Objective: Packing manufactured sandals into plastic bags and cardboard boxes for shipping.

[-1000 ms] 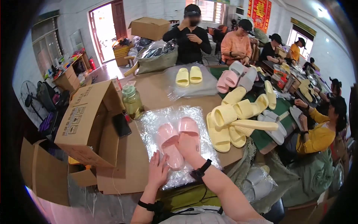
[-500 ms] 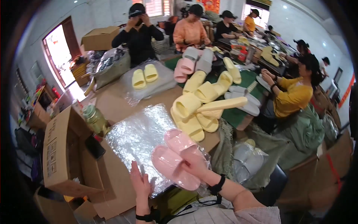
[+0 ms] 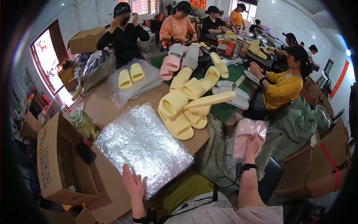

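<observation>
Left hand (image 3: 134, 183) is placed at the near left edge of a stack of shiny clear plastic sheets (image 3: 143, 140); fingers extended, loosely together, thumb apart; contact can't be told. Right arm is stretched out to the right, black wristband (image 3: 249, 167) worn. By the right hand (image 3: 254, 145) a pair of pink slippers (image 3: 242, 136) in a clear bag is gripped, fingers bent around it, tips partly hidden. Slippers are held off the right side of the cardboard-covered table (image 3: 107, 179), by a grey-green woven sack (image 3: 212, 149); touching or not can't be told.

Open carton (image 3: 52, 149) is set at left; dark symbols and lettering are printed on its outer side, slanted, too small to be read. A dark phone (image 3: 85, 152) is propped at its opening, a green-lidded bottle (image 3: 85, 125) placed just behind. Past the stack, yellow slippers (image 3: 173, 104) are heaped, some overlapped; farther, a yellow pair (image 3: 125, 80) is laid on clear bags (image 3: 112, 87). Grey slippers (image 3: 190, 56) are piled at the heap's far end. Co-worker in yellow (image 3: 285, 84) is seated at right. On the back wall a red poster (image 3: 198, 3) is cut off by the upper edge, its gold marks unclear; a long red strip (image 3: 340, 80) is fixed at right.
</observation>
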Demonstrator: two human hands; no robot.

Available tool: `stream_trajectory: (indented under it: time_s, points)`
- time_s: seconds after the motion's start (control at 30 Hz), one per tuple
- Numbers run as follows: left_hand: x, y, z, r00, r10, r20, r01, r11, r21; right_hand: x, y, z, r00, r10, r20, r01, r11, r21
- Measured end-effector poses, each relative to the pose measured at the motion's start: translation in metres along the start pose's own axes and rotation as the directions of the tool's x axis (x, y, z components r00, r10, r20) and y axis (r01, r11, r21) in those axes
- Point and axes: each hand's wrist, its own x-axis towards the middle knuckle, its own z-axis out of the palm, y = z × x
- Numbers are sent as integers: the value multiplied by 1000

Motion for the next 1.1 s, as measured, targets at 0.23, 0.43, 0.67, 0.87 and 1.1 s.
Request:
stream_trajectory:
  time_s: [0.23,0.43,0.67,0.87,1.1]
  points:
    - [-3,-8,-2,1000,-31,5,30,998,48,-52,-1,82,874,-72,480,125,989,-80]
    - [8,1,13,998,51,30,-51,999,12,-17,10,126,998,31,57,-58,823,565]
    - [-2,-9,1,1000,10,-16,-10,1000,29,-8,-175,35,771,-635,-47,554,633,540]
    - [2,-3,4,999,28,-37,-28,1000,10,12,-232,48,735,-678,-28,588,615,526]
    - [-3,-10,4,997,35,-66,-35,999,1,-11,-316,-20,749,-660,-62,342,305,889]
